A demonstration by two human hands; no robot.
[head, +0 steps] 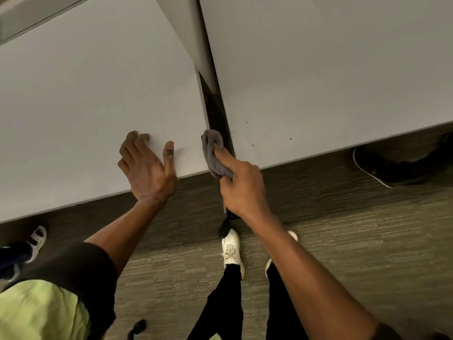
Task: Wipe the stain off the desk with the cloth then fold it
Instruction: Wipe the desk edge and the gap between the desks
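Two white desks stand side by side with a dark gap (215,111) between them. A grey cloth (212,150) is bunched in my right hand (241,185), at the near right corner of the left desk (85,94), right beside the gap. My left hand (147,165) rests flat on the left desk near its front edge, fingers spread, holding nothing. Small dark stain specks (257,141) dot the right desk (331,69) near its front left corner, a short way right of the cloth.
Grey carpet floor lies below the desk edges. My white shoes (231,251) stand just in front of the gap. Another person's white shoe (36,241) is at the left and a dark shoe (375,165) under the right desk. A small black object (138,326) lies on the floor.
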